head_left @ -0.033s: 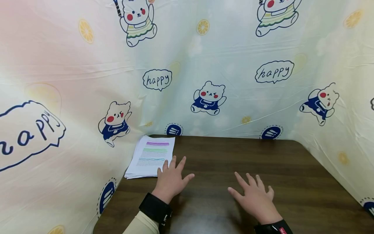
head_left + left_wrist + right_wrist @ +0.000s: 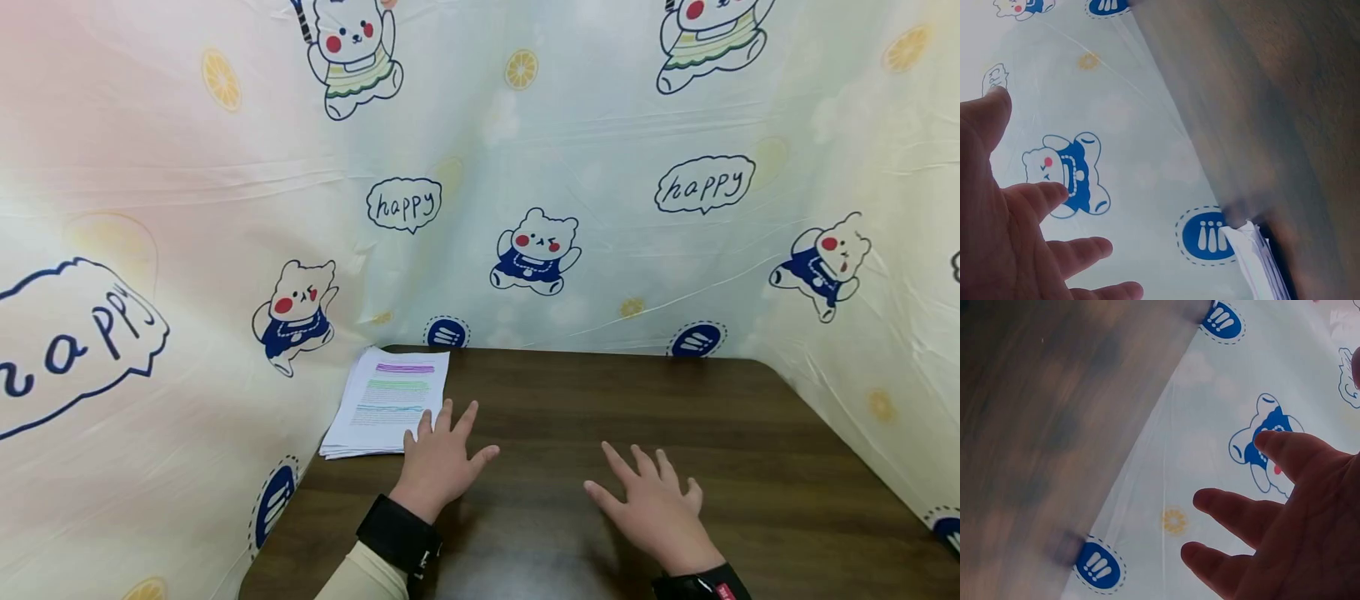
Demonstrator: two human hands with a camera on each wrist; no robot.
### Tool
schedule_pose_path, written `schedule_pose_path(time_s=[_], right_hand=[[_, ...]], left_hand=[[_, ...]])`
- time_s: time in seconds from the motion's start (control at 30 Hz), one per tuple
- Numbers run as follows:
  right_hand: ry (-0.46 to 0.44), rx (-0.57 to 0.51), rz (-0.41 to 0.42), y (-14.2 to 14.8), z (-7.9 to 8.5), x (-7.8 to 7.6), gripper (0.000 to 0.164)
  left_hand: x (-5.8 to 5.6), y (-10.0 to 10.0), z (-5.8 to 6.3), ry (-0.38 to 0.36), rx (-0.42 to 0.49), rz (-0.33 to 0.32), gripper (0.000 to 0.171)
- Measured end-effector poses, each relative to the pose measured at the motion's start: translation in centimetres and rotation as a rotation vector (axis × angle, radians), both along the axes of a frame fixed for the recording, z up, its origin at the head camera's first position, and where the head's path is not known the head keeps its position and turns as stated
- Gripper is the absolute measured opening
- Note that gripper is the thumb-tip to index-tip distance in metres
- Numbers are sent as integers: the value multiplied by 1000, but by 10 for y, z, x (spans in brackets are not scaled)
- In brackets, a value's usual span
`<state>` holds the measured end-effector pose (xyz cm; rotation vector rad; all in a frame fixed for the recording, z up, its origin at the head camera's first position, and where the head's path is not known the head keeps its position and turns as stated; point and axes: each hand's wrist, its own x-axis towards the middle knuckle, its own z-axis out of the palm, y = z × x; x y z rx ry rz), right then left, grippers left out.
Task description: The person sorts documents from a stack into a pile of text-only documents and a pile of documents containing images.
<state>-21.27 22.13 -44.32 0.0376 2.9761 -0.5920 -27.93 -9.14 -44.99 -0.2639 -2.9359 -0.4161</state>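
A stack of printed paper sheets (image 2: 386, 400) lies at the far left of the brown wooden table (image 2: 570, 400); its top sheet carries purple, green and blue highlighted lines. My left hand (image 2: 442, 467) is held with fingers spread, overlapping the stack's lower right corner in the head view. In the left wrist view the edge of the paper stack (image 2: 1257, 259) shows beyond the fingers. Over the right half of the table is my right hand (image 2: 652, 508), fingers spread and holding nothing.
A pale curtain (image 2: 465, 125) printed with bears, orange slices and "happy" bubbles surrounds the table at the back and both sides. Black bands (image 2: 399, 533) circle both wrists.
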Motion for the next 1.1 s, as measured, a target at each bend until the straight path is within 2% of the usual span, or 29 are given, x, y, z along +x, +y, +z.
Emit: schedule_pose_path(time_s=[0.23, 0.37, 0.5, 0.6, 0.67, 0.77, 0.83, 0.93, 1.1], right_hand=[[-16, 4, -5, -1, -5, -4, 100], [22, -1, -13, -1, -6, -6, 99], [75, -22, -28, 0, -2, -7, 107], [77, -75, -39, 0, 3, -7, 109], [66, -118, -44, 1, 4, -8, 102], [61, -165, -42, 0, 6, -9, 84], [68, -186, -32, -1, 5, -9, 73], [88, -200, -24, -1, 4, -8, 59], [118, -201, -31, 4, 3, -7, 46]], left_hand=[[0, -2, 2, -5, 14, -2, 83], [-8, -11, -2, -2, 27, 20, 80], [-24, -30, -6, -27, 27, 46, 71], [-39, -52, -8, -52, 12, 69, 60], [-50, -68, -7, -57, 1, 110, 50], [-67, -95, -7, -56, 19, 214, 42], [-77, -110, -6, -73, 39, 282, 44], [-91, -127, -10, -133, 71, 352, 57], [-106, -139, -27, -240, 62, 388, 74]])
